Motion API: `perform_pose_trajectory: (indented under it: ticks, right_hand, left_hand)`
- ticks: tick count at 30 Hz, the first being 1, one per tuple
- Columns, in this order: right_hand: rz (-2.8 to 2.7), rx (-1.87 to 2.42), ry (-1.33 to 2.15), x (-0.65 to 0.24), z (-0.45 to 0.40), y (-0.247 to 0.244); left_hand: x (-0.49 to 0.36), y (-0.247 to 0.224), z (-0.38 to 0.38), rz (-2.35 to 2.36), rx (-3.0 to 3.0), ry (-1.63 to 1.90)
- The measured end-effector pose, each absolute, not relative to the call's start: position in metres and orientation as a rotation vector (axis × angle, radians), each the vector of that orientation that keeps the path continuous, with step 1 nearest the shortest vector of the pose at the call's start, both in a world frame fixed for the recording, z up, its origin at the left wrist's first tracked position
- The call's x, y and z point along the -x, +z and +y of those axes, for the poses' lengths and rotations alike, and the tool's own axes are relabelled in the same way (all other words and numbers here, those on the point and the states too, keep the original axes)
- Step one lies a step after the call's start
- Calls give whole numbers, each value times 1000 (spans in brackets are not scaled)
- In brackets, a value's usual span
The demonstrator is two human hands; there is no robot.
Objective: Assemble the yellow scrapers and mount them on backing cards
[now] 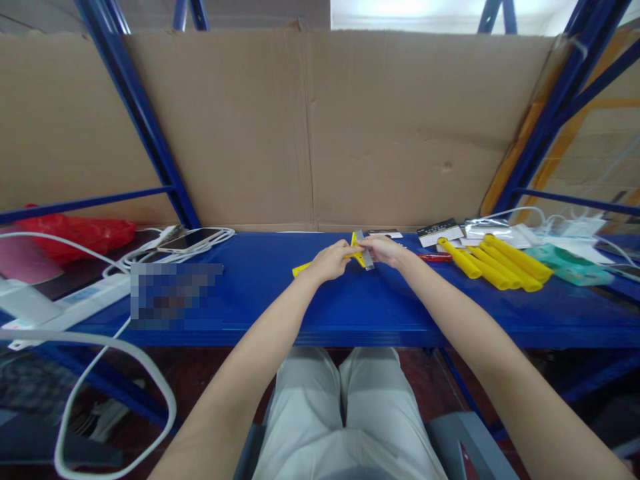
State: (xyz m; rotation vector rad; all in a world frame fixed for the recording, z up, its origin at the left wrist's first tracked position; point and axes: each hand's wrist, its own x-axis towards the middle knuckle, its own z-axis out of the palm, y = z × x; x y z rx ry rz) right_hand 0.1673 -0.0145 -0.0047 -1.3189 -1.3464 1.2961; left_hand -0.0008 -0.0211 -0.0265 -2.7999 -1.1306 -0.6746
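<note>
My left hand (330, 261) is closed round a yellow scraper (358, 249) over the middle of the blue shelf. The end of its yellow handle sticks out to the left below that hand. A flat silvery blade (367, 257) lies across the scraper's head, its far end pointing away from me. My right hand (383, 250) pinches this blade from the right side, with fingertips close to those of the left hand. Fingers partly hide where blade and head meet.
Several yellow handles (500, 262) lie at the right, with a red tool (434, 257), a black and white card (439, 232) and a green plastic pack (567, 264) near them. White cables and a power strip (90, 301) occupy the left. Cardboard (320, 133) stands behind the shelf.
</note>
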Motion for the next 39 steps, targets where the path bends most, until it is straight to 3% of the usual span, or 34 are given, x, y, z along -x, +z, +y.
perform_pose_trajectory:
  ticks: [3,9,11,24,33,39]
  right_hand:
    - [-1377,1357,1211,-178,-10,-2]
    - [-1622,1799,124,-211,2,-10]
    - [-1743,1944,-11,-218,6,-15]
    - [-1940,2217,-32,-210,18,-21]
    - [-2178,2121,-326,-205,15,-19]
    - [-2022,2107,-179,-213,16,-22]
  left_hand:
    - [2,-26,-21,-1143,2796,-663]
    - [4,-26,-19,-1240,2755,-637]
    - [4,-27,-18,-1283,2734,-630]
    - [3,-25,-22,-1324,2718,-578]
    - [3,-25,-20,-1331,2719,-541]
    - [4,-26,-19,-1390,2715,-491]
